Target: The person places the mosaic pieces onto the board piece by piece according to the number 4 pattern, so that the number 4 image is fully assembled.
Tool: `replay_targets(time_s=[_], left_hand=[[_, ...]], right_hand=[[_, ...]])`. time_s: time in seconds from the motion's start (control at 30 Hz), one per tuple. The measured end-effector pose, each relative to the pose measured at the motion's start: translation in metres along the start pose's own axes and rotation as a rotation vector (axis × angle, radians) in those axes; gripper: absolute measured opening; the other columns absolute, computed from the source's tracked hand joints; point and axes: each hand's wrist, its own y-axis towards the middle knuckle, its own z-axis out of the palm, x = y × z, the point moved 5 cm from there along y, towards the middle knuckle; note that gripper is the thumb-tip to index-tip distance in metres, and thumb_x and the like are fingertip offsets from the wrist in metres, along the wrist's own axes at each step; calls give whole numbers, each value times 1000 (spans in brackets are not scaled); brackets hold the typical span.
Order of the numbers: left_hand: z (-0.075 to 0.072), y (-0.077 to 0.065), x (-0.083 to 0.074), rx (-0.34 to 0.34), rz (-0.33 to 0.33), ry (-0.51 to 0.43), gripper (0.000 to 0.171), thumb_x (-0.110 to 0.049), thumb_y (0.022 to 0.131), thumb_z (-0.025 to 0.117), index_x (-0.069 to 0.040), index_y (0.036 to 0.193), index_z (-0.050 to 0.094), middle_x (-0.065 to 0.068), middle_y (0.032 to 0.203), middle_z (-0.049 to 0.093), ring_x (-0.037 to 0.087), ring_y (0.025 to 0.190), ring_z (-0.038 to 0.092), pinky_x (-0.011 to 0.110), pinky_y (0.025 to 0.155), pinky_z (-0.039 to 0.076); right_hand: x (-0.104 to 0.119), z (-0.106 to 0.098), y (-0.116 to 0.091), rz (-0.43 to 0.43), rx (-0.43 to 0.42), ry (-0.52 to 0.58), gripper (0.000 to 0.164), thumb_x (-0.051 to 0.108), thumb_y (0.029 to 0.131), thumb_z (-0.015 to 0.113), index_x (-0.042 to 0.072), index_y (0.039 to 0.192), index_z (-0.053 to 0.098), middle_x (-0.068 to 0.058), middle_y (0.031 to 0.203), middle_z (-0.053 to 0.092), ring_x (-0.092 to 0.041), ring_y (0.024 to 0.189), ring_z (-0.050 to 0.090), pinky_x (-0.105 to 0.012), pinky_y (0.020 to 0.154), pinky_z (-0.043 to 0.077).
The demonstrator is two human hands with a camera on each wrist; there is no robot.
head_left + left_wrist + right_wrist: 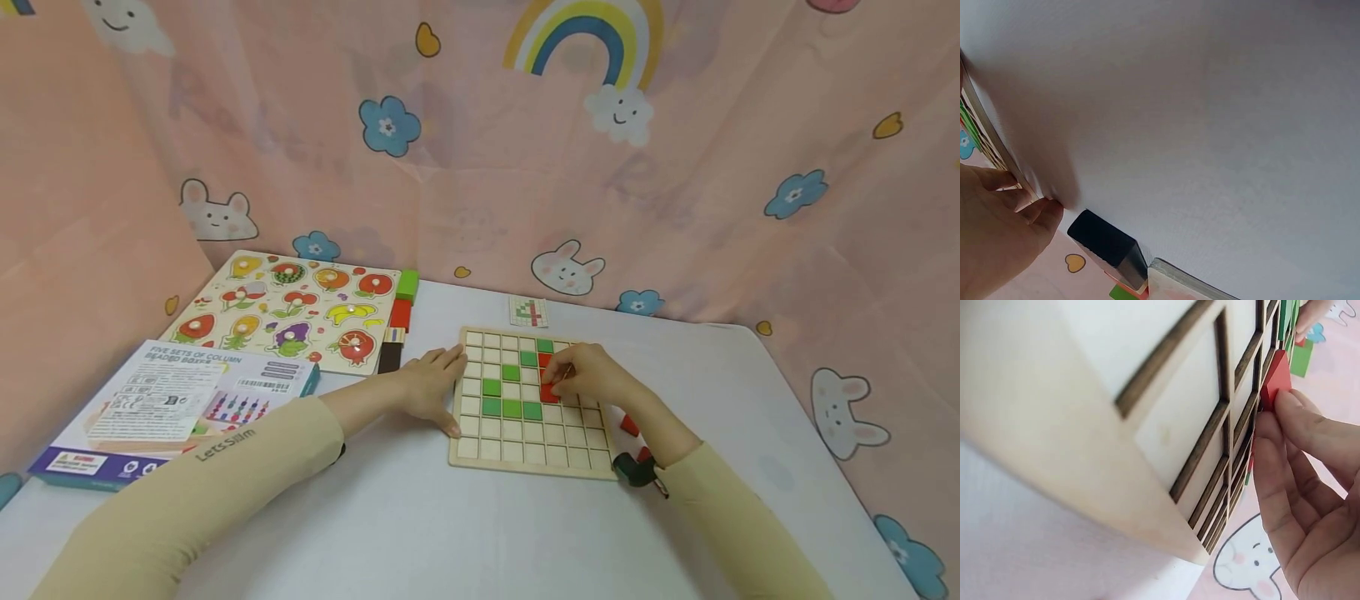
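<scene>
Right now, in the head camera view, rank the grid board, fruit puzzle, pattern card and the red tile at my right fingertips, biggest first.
1. Grid board and fruit puzzle: too alike to rank.
2. Pattern card.
3. Red tile, partly hidden by your right hand.

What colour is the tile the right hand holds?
The tile is red, clearest in the right wrist view.

Pale board point(533, 454) flat, lower centre of frame; green tiles point(512, 408) in cells; red tile point(1277, 378) beside them, seemingly tilted.
</scene>
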Motion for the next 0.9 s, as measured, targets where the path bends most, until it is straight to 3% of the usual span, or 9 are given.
replay_targets(time_s=[0.23, 0.43, 0.7, 0.9], left_hand=[[-1, 0, 0, 0, 1, 7, 118, -58, 75, 78, -4, 158, 13, 16, 168, 5, 41, 155, 11, 61, 120, 24], [-2, -1, -1, 0, -2, 4, 118, -57, 76, 78, -3, 158, 14, 16, 168, 5, 42, 154, 12, 62, 120, 25], [-3, -2, -1, 4, -5, 3, 118, -57, 76, 78, -3, 158, 13, 16, 168, 5, 42, 154, 12, 62, 120, 25], [-1, -1, -1, 2, 1, -4, 118, -57, 76, 78, -4, 158, 13, 16, 169, 4, 41, 154, 11, 63, 120, 24]], right_hand=[[-1, 2, 2, -12, 15, -18, 5, 9, 84, 76, 10, 88, 74, -2, 79, 72, -12, 75, 61, -25, 69, 51], [1, 4, 3, -7, 6, -43, 12, 22, 80, 82, 15, 83, 72, 2, 72, 68, -13, 71, 58, -26, 64, 48], [3, 6, 5, -70, 28, -65, 5, 14, 83, 78, 17, 87, 76, 3, 76, 68, -13, 76, 56, -25, 68, 47], [-5, -3, -3, -22, 4, -63, 7, 15, 87, 74, 18, 93, 75, 1, 85, 67, -15, 79, 55, -26, 69, 47]])
